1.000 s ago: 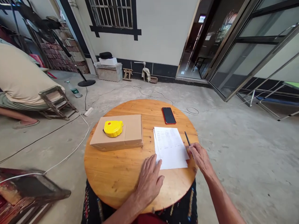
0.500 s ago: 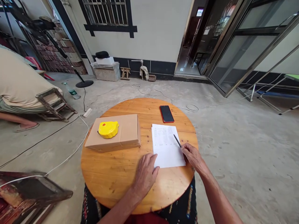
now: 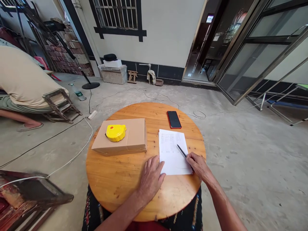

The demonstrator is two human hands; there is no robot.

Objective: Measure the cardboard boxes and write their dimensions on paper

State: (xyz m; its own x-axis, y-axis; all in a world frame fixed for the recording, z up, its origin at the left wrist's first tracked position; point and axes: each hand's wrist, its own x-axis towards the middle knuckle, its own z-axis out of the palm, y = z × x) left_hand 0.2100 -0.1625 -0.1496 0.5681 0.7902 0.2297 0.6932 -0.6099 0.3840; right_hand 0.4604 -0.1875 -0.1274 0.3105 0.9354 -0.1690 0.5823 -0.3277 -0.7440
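Sheets of white paper [image 3: 172, 162] with rows of handwriting on the upper half lie on a round wooden table [image 3: 125, 189]. My left hand [image 3: 151, 175] rests flat and open on the wood, its thumb and fingertips at the paper's left edge. Between the fingers of my right hand [image 3: 197, 164] is a dark pen [image 3: 182, 150], its upper end pointing up and left over the sheet. That hand lies at the paper's right edge. To the left sits a closed cardboard box [image 3: 134, 136] with a yellow tape measure [image 3: 115, 132] on top.
A phone in a red case [image 3: 174, 119] lies beyond the paper. At left, a person in a cream shirt [image 3: 29, 77] sits on a low wooden chair [image 3: 62, 106]. Cables [image 3: 72, 158] and a power strip [image 3: 92, 115] cross the floor. A worn wooden chair [image 3: 31, 199] stands near left.
The view has shifted slightly, so everything sits a little further right. The pen has tilted slightly, its far end lower over the paper. My left hand stays at the paper's edge.
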